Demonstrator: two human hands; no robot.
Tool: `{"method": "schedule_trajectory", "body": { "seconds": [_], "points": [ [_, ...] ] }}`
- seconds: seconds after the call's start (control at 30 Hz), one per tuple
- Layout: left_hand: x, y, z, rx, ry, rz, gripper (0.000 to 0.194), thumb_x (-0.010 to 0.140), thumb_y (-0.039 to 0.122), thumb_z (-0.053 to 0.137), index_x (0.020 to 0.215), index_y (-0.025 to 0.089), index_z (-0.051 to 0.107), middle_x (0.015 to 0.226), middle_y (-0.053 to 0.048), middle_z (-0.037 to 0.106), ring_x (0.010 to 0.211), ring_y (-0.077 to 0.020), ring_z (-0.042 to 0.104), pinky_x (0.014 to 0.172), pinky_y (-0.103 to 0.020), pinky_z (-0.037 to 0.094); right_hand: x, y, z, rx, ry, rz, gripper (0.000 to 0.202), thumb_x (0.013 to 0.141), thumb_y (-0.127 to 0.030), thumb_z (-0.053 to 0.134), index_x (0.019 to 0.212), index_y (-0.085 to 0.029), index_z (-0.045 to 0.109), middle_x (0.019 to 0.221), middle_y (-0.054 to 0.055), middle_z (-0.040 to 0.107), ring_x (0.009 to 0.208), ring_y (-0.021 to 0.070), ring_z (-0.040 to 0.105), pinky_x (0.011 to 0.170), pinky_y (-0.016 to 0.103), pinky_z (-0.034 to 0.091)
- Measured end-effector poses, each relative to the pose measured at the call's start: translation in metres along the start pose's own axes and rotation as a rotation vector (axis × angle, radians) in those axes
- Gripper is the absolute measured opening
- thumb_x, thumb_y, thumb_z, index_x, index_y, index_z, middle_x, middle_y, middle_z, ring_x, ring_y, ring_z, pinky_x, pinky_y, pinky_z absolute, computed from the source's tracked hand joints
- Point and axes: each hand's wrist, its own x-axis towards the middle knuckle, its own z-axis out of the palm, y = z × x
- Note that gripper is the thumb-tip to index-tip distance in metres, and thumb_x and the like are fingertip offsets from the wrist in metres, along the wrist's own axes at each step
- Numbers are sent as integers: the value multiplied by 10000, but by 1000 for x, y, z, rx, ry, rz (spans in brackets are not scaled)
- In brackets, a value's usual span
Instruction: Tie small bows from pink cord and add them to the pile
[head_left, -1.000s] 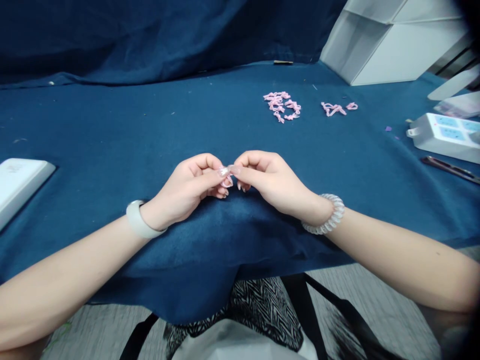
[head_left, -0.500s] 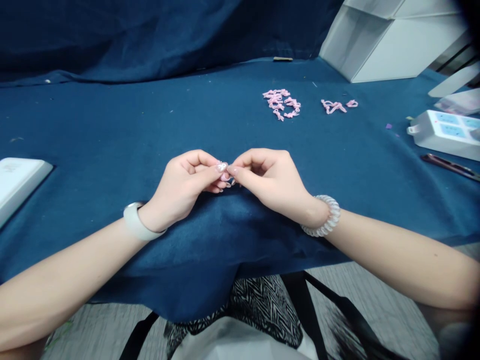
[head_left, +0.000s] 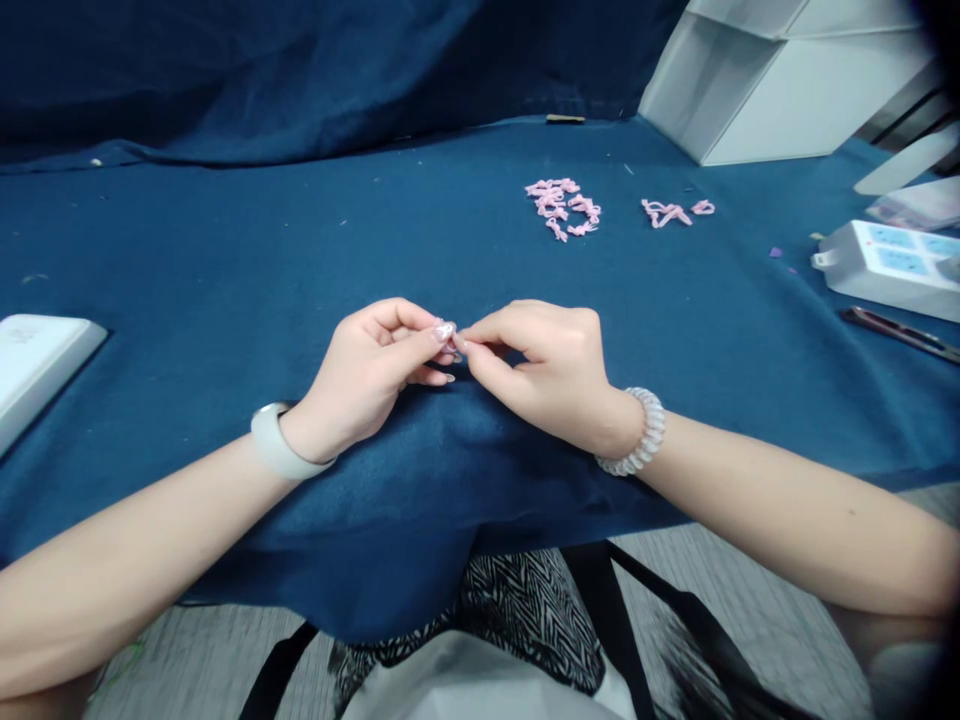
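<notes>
My left hand point(head_left: 382, 360) pinches a small pink cord loop point(head_left: 451, 347) between thumb and forefinger. Most of the loop is hidden behind the fingertips. From the other side, my right hand point(head_left: 547, 355) has its thumb and forefinger closed at the same spot, on the loop's edge as far as I can make out. The fingertips of both hands almost touch, just above the front part of the blue cloth point(head_left: 262, 250). Beyond them lies a cluster of pink knotted cord loops point(head_left: 553, 200), with a smaller group of pink loops point(head_left: 667, 213) to its right.
A white box point(head_left: 52, 365) lies at the left edge. On the right are a white power strip point(head_left: 896, 265), a dark slim tool point(head_left: 900, 332) and large white bins point(head_left: 810, 100) at the back. A blue curtain point(head_left: 300, 70) hangs behind the table.
My right hand has turned slightly, its knuckles shifting right and its lower fingers curling out of sight. Less pink shows between the fingertips. My left hand stays nearly still.
</notes>
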Motion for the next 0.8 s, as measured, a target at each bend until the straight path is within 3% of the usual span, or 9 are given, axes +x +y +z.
{"method": "schedule_trajectory", "body": {
  "seconds": [0.3,0.8],
  "points": [
    [2,0,-1,-61,-49,-29,204,711,229,818,749,136,640,676,-4,680,613,-97,640,536,-169,575,-2,4,0,-201,-17,-158,313,928,-200,513,649,-161,650,625,8,662,588,121,592,621,256,457],
    [5,1,0,-87,-31,-51,268,648,232,856,698,126,616,624,-3,648,566,-89,618,524,-169,568,0,7,-2,-215,-49,-275,233,923,-165,529,724,-154,650,670,18,670,630,133,601,621,267,470]
  ]
}}
